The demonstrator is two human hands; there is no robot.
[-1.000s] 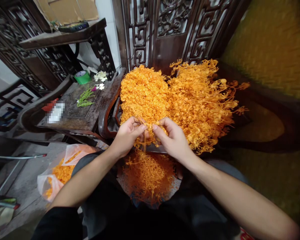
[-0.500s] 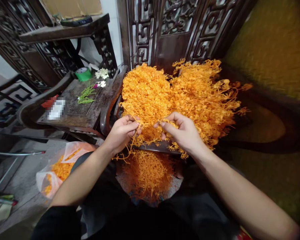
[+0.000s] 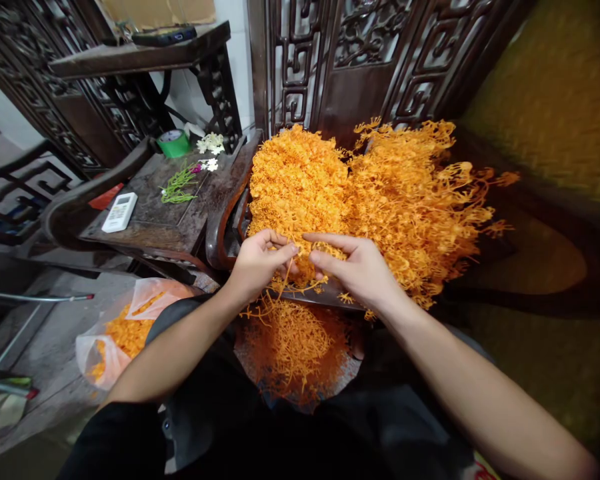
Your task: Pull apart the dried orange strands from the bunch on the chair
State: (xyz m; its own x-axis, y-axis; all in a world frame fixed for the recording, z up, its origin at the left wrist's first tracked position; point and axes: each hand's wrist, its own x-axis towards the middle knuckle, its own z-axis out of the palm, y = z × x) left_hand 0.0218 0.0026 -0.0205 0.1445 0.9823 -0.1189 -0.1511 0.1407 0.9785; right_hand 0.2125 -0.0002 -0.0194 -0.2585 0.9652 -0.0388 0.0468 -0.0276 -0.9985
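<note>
A big heap of orange branching sprigs lies on a dark wooden chair seat in front of me. My left hand and my right hand meet at the heap's near edge, each pinching thin orange strands between thumb and fingers. Below my hands, a round container in my lap holds loose orange strands.
A second dark wooden chair at the left carries a white remote, green stems, small white flowers and a green tape roll. A plastic bag of orange bits sits on the floor. Carved wooden screens stand behind.
My hands drew apart with strands half a second ago and have come back together at the heap's edge. The view has shifted slightly left.
</note>
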